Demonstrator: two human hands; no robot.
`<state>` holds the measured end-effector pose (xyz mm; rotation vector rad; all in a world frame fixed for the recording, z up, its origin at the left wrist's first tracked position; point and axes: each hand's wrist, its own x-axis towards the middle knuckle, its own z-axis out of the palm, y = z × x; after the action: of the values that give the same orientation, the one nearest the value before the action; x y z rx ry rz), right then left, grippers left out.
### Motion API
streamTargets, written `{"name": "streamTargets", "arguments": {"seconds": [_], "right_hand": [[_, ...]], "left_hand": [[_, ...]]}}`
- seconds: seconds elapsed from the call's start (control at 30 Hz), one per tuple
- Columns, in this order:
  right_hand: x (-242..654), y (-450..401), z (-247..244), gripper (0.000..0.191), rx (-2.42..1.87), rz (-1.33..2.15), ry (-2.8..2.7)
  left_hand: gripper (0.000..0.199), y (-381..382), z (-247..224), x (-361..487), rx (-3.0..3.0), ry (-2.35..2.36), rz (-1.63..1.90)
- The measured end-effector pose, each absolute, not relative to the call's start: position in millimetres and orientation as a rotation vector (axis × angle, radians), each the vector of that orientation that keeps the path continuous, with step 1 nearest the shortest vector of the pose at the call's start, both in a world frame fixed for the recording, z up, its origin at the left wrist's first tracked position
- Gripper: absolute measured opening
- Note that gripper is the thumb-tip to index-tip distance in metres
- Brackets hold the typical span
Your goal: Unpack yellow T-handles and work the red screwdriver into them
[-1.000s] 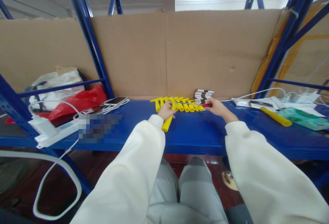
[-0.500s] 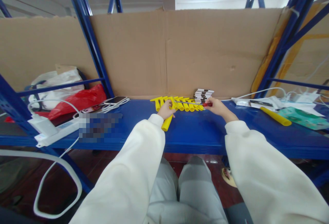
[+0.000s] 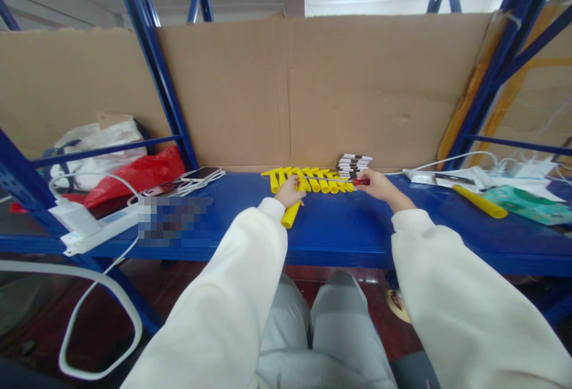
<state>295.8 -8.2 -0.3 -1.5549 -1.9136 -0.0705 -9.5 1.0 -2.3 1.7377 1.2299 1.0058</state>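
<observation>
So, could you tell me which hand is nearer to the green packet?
The right hand is nearer, some way left of the packet; the left hand, gripping a yellow tube, is farther left.

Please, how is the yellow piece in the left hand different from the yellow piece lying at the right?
The held yellow piece is gripped by the left hand; the lying yellow piece rests beside the green packet. In the view, the held piece's near end points down-left, the lying piece's down-right. Both have a yellow, rounded body.
</observation>
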Motion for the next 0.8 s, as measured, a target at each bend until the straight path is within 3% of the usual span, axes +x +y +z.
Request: {"name": "streamTargets", "arguments": {"seconds": [0.8], "right_hand": [[295.0,-8.7,0.0,0.012,-1.586,-0.073,-1.923]], "left_hand": [[0.066,2.3,-3.9,-9.3,1.764,1.216,0.994]]}}
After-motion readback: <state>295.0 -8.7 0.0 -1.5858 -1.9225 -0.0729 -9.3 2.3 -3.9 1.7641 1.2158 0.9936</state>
